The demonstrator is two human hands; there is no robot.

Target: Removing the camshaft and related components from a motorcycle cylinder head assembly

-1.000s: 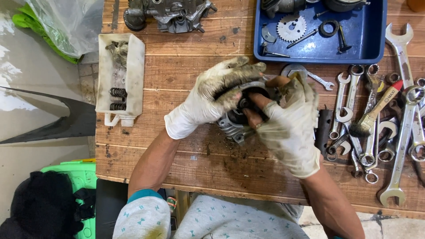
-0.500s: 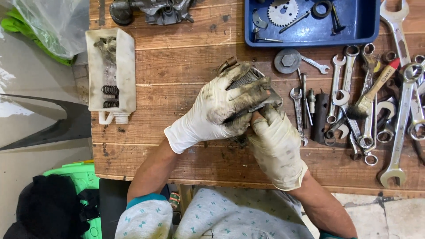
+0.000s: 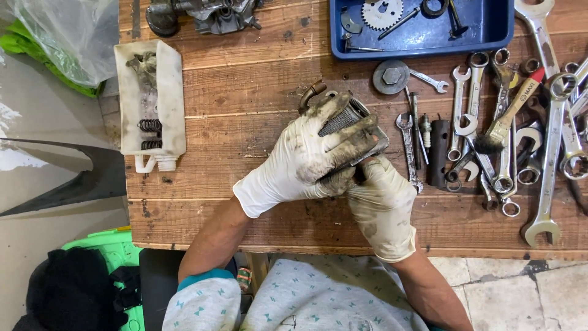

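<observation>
Gripping finned metal engine part w/ left hand closed over it, right hand clasping underneath; greasy gloves could let it slip onto wrenches.

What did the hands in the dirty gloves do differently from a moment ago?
The left hand moved over the top of the finned metal part, its fingers now spread across it. The right hand slid underneath and behind, so the part that showed between both hands earlier is mostly covered. Both hands kept hold of it. The wrenches, blue tray and white container on the wooden table stayed where they were.
</observation>
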